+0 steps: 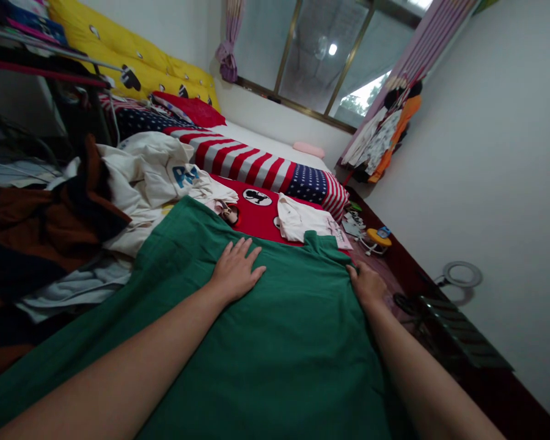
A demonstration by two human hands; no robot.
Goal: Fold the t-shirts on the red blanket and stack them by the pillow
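Green cloth (284, 342): one, creased, overlapping the red cover (256, 221) on its near side. Left hand (236, 269): flat on cloth, fingers spread, gripping nothing. Right hand (365, 284): curled at right edge, grip unclear. Handling advised: smooth outward, edge steady.

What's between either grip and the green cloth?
Nothing visible. The left grip lies spread on the green cloth, and the right grip is at its right edge. The white shirt lies beyond the cloth's far edge, not between.
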